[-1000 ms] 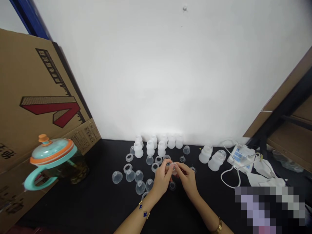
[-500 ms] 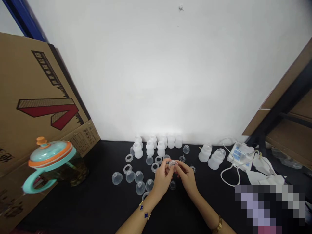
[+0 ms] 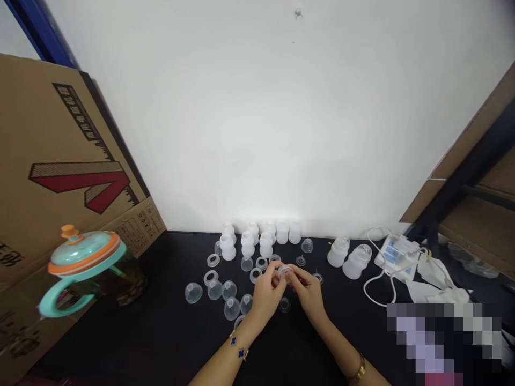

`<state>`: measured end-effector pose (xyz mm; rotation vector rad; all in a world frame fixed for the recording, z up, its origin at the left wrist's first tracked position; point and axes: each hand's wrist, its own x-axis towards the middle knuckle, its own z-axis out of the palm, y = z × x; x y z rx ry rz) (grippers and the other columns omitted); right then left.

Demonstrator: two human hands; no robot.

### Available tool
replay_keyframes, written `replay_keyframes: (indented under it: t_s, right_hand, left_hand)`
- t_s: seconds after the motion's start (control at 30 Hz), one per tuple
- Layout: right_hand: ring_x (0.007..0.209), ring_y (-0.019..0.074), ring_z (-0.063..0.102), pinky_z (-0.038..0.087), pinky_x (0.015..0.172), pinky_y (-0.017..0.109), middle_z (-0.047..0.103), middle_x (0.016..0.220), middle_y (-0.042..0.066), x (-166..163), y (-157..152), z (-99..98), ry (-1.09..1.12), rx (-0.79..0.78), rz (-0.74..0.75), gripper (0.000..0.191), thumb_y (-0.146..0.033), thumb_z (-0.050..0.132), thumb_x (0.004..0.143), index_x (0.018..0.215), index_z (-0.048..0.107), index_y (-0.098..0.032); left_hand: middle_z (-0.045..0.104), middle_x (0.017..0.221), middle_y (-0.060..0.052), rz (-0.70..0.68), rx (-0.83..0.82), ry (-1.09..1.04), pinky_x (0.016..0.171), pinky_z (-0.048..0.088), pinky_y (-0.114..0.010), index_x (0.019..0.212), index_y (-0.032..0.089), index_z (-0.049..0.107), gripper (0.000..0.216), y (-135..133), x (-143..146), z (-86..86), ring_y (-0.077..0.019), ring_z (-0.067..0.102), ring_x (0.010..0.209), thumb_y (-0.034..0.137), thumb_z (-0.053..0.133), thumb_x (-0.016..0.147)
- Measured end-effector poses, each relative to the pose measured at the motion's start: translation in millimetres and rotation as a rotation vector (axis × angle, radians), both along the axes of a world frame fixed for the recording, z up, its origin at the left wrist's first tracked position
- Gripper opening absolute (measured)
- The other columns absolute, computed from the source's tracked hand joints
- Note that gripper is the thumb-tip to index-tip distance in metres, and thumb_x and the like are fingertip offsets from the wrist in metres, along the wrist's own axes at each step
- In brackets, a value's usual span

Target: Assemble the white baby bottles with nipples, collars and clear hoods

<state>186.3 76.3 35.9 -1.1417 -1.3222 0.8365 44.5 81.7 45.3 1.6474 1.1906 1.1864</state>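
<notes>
Between my left hand (image 3: 265, 292) and my right hand (image 3: 309, 294) is a translucent bottle collar ring (image 3: 285, 269). Fingers and thumbs of both hands close on its rim; whether a teat sits inside it I cannot tell. Just below the hands lies a small clear teat (image 3: 285, 305), and another teat (image 3: 301, 260) lies beyond the right hand. More collar rings (image 3: 213, 260) are spread left of my hands, along with several clear dome caps (image 3: 232, 309). White baby bottles (image 3: 227, 249) without caps stand in rows behind them.
Two capped bottles (image 3: 357, 262) stand to the right, beside a white device with a cable (image 3: 397, 258) and crumpled paper. A teal-handled pitcher (image 3: 88, 262) stands at the left before a cardboard box (image 3: 48, 128). A white wall (image 3: 257, 118) closes off the black table's back.
Almost nothing has moved. Both hands keep the collar ring in the same spot, with at most a slight shift of the fingers.
</notes>
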Motion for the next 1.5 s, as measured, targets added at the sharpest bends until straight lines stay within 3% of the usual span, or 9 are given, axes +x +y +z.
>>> replay_keyframes:
  t_s: [0.33, 0.63, 0.77, 1.1, 1.3, 1.5]
  right_hand:
    - [0.073, 0.0222, 0.071, 0.054, 0.061, 0.027, 0.078, 0.087, 0.006, -4, -4, 6.8, -0.084, 0.013, 0.032, 0.037, -0.05, 0.064, 0.09, 0.103, 0.079, -0.019]
    - [0.069, 0.0199, 0.069, 0.051, 0.059, 0.025, 0.077, 0.083, 0.006, -5, -5, 9.4, -0.121, 0.022, 0.029, 0.036, -0.05, 0.063, 0.092, 0.101, 0.077, -0.018]
    - [0.073, 0.0191, 0.069, 0.051, 0.062, 0.024, 0.076, 0.087, 0.006, -5, -7, 7.4, -0.165, 0.064, 0.068, 0.036, -0.048, 0.059, 0.095, 0.109, 0.075, -0.018]
    - [0.079, 0.0204, 0.068, 0.054, 0.066, 0.026, 0.074, 0.095, 0.008, -6, -12, 5.8, -0.274, 0.153, 0.056, 0.035, -0.043, 0.052, 0.1, 0.12, 0.071, -0.022]
    - [0.084, 0.02, 0.07, 0.057, 0.073, 0.026, 0.073, 0.1, 0.007, -7, -15, 2.2, -0.329, 0.248, 0.048, 0.035, -0.036, 0.048, 0.102, 0.132, 0.064, -0.026]
    - [0.095, 0.0201, 0.07, 0.057, 0.078, 0.026, 0.071, 0.109, 0.009, -7, -15, 0.8, -0.348, 0.273, 0.01, 0.035, -0.034, 0.045, 0.104, 0.133, 0.061, -0.025]
  left_hand:
    - [0.056, 0.062, 0.003, 0.051, 0.016, 0.112, 0.053, 0.033, -0.023, 0.108, 0.019, 0.062, 0.029, -2, -4, 4.5, -0.013, 0.049, 0.053, 0.041, 0.052, 0.093]
    - [0.066, 0.069, 0.0, 0.062, 0.044, 0.26, 0.056, 0.036, -0.025, 0.108, 0.022, 0.062, 0.026, -3, -5, 9.7, -0.0166, 0.059, 0.057, 0.039, 0.048, 0.094]
    - [0.065, 0.066, 0.0, 0.098, 0.043, 0.325, 0.06, 0.038, -0.026, 0.105, 0.023, 0.063, 0.023, -2, -7, 10.5, -0.0186, 0.062, 0.059, 0.032, 0.046, 0.093]
    - [0.075, 0.088, -0.004, 0.103, 0.074, 0.196, 0.071, 0.047, -0.03, 0.105, 0.026, 0.069, 0.023, 3, -9, 4.1, -0.0228, 0.07, 0.075, 0.031, 0.052, 0.09]
    - [0.075, 0.087, -0.007, 0.094, 0.072, 0.169, 0.069, 0.049, -0.031, 0.114, 0.023, 0.068, 0.032, 1, -9, 4.3, -0.0229, 0.069, 0.072, 0.038, 0.048, 0.095]
    - [0.073, 0.104, -0.011, 0.066, 0.075, 0.074, 0.07, 0.053, -0.031, 0.109, 0.019, 0.068, 0.037, 1, -7, 9.0, -0.0228, 0.068, 0.084, 0.048, 0.052, 0.093]
